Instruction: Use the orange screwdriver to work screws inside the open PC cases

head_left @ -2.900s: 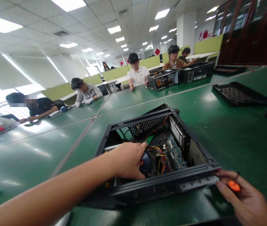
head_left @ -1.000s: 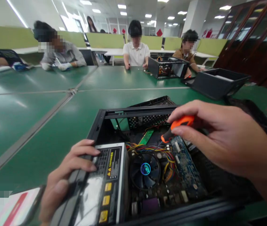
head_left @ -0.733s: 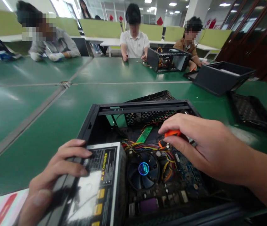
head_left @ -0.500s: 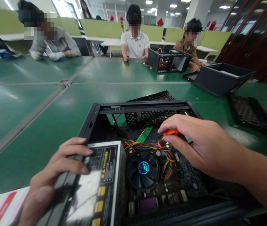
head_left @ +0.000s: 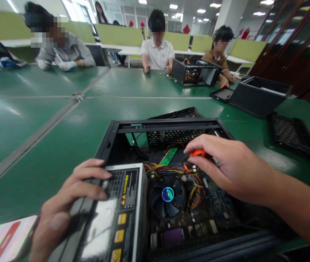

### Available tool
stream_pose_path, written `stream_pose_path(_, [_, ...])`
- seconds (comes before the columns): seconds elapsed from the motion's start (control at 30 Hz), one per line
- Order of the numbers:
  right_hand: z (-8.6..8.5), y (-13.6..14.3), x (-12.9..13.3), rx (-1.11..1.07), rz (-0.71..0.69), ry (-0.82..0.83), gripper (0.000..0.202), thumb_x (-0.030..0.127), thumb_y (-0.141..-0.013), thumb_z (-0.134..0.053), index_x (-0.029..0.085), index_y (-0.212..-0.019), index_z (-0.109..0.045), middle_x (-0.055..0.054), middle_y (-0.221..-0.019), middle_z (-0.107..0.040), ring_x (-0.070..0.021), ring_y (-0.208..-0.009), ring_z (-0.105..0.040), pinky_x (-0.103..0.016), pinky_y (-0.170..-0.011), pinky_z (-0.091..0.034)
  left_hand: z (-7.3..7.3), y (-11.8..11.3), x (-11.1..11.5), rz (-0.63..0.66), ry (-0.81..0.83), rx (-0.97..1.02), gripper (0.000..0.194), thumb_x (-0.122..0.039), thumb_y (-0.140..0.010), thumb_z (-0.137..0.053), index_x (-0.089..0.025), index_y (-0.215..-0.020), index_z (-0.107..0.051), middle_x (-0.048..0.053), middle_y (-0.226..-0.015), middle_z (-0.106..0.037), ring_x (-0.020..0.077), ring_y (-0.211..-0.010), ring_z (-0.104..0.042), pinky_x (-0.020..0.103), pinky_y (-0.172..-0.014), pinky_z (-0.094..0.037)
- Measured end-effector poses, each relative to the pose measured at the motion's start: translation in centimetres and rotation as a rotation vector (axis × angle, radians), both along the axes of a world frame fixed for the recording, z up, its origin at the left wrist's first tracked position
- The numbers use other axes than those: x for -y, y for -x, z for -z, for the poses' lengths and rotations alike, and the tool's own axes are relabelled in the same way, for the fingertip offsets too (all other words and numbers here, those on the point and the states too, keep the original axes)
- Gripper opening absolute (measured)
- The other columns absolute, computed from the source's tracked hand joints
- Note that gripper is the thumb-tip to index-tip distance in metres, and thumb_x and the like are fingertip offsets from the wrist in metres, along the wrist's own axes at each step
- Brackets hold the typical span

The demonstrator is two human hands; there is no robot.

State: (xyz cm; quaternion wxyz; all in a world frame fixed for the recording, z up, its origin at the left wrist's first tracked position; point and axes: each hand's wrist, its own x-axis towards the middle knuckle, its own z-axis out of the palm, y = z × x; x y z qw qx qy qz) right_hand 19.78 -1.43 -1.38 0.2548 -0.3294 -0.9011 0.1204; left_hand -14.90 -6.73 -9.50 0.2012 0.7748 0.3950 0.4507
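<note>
Apparently mid-turn, the right hand (head_left: 234, 167) pinches a screwdriver (head_left: 197, 153), tip hidden, in the case (head_left: 168, 125) beneath it; the left hand (head_left: 74, 196), half-open, rests on the power unit (head_left: 119, 203). Steady pressure seems needed next.

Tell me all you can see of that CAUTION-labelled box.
It looks like a power supply, a boxy unit with a silvery, metal-looking edge. Its glossy black label carries yellow warning triangles, print and a column of yellow squares; glare washes out part. It lies label-up in the computer case, left of the cooling fan, cut off by the picture's bottom edge. Fingertips of the left grip rest on it.
</note>
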Motion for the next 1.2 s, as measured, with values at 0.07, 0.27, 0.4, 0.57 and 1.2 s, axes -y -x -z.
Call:
stream_pose_path(0.07, [0.0, 0.0, 0.0, -0.009, 0.004, -0.007, 0.013, 0.015, -0.096, -0.056, 0.015, -0.108, -0.061, -0.005, -0.103, -0.069, -0.0142, -0.095, -0.064, -0.024, -0.086, -0.048, 0.1, 0.1, 0.0, -0.008, -0.004, -0.005, 0.031, -0.037, -0.089, -0.036, -0.032, -0.091, -0.067, -0.002, -0.112, -0.063, 0.0283, -0.125, -0.045, 0.044, -0.114, -0.028])
stream_pose_path(0.27, [-0.7, 0.0, 0.9, 0.024, -0.020, 0.166, 0.026, 0.010, -0.094, -0.053, 0.019, -0.119, -0.055, -0.002, -0.110, -0.069, -0.0113, -0.100, -0.064, -0.021, -0.087, -0.049, 0.1, 0.1, 0.0, -0.016, -0.014, 0.006, 0.036, -0.048, -0.093, -0.035, -0.032, -0.089, -0.068, -0.002, -0.112, -0.065, 0.0282, -0.124, -0.048, 0.043, -0.114, -0.029])
stream_pose_path(0.4, [-0.7, 0.2, 0.6, 0.053, 0.018, 0.131, 0.016, 0.021, -0.094, -0.059, 0.021, -0.109, -0.063, -0.001, -0.101, -0.073, -0.0136, -0.090, -0.069, -0.023, -0.079, -0.052, -0.1, -0.3, 0.1, -0.029, -0.017, 0.033, 0.038, -0.051, -0.094, -0.037, -0.032, -0.088, -0.069, 0.000, -0.109, -0.066, 0.0294, -0.122, -0.049, 0.045, -0.113, -0.030])
stream_pose_path(0.57, [-1.6, -0.5, 1.0, 0.084, 0.086, 0.009, 0.023, 0.027, -0.093, -0.061, 0.020, -0.114, -0.068, -0.006, -0.109, -0.075, -0.0208, -0.098, -0.072, -0.031, -0.085, -0.056, -0.4, -0.7, 0.0, 0.004, -0.009, 0.060, 0.036, -0.048, -0.092, -0.039, -0.030, -0.089, -0.069, 0.001, -0.109, -0.067, 0.0316, -0.121, -0.048, 0.049, -0.114, -0.028])
stream_pose_path(1.2, [-0.8, -3.0, 6.1, 0.201, -0.010, 0.139, 0.038, 0.025, -0.093, -0.058, 0.033, -0.130, -0.054, 0.000, -0.117, -0.071, -0.0203, -0.099, -0.071, -0.033, -0.087, -0.061, -0.7, -0.6, -0.3, 0.080, -0.039, 0.020, 0.038, -0.050, -0.094, -0.040, -0.025, -0.091, -0.068, 0.005, -0.111, -0.066, 0.0311, -0.122, -0.048, 0.050, -0.112, -0.032])
